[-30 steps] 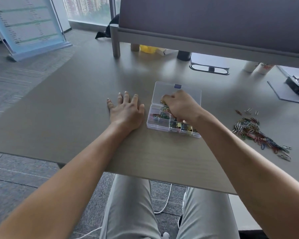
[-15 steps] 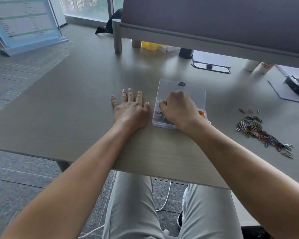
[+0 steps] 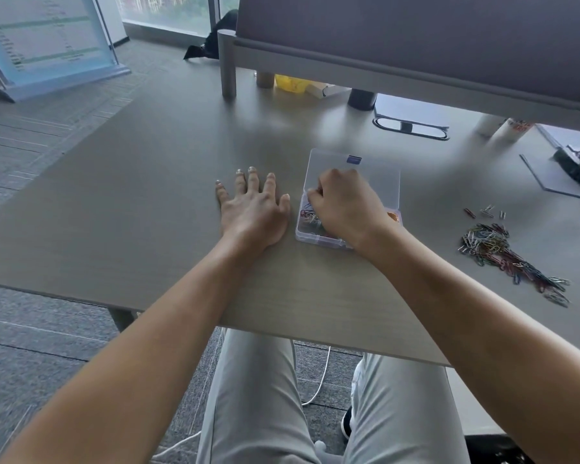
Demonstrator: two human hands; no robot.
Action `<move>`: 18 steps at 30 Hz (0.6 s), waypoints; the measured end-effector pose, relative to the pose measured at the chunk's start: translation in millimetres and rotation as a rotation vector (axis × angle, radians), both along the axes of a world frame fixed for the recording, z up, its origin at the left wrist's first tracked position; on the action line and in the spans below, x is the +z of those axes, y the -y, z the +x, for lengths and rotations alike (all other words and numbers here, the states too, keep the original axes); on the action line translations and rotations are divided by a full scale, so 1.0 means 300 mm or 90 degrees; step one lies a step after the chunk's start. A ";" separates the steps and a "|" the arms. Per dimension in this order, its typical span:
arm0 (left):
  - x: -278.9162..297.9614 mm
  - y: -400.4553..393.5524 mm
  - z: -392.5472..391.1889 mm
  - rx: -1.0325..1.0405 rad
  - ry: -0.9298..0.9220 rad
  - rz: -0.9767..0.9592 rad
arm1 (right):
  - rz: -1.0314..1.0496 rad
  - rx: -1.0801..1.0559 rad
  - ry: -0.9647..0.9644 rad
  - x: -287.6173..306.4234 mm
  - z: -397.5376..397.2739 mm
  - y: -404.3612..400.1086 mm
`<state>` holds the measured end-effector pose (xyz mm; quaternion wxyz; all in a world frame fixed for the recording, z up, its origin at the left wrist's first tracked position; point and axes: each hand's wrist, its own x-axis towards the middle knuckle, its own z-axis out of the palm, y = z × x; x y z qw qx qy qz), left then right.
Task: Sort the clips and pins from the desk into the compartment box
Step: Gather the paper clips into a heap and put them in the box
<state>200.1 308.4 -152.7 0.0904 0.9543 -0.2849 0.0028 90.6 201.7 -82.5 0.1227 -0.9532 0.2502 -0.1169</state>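
Out on the left, the left hand [image 3: 252,209] lay flat on the table [image 3: 141,209], palm down, fingers straight and spread, its grip wide and holding nothing, thumb just beside the compartment box [image 3: 379,175]. That clear box sat mid-table with its lid tipped back, and coloured clips [image 3: 310,214] showed in its near-left compartment. Over it came the right hand [image 3: 344,204], knuckles up, wrist bent down across the near edge of the box, fingers curled in tight above those clips; whether that grip pinched anything could not be told, the fingertips being tucked under. Well apart to the right, a loose pile of paper clips [image 3: 503,256] trailed across the table, with a few stray clips [image 3: 486,212] lying just beyond its far end.
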 end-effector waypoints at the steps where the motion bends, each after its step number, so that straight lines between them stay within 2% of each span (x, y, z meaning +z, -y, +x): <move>1: -0.001 0.000 -0.001 0.000 -0.001 -0.001 | -0.008 0.005 0.003 -0.004 -0.003 -0.004; 10: 0.004 -0.001 -0.002 0.002 0.000 -0.008 | -0.030 0.035 0.044 -0.051 -0.054 -0.009; 18: 0.000 -0.003 -0.004 0.000 0.009 -0.015 | 0.026 0.029 0.062 -0.006 -0.018 0.035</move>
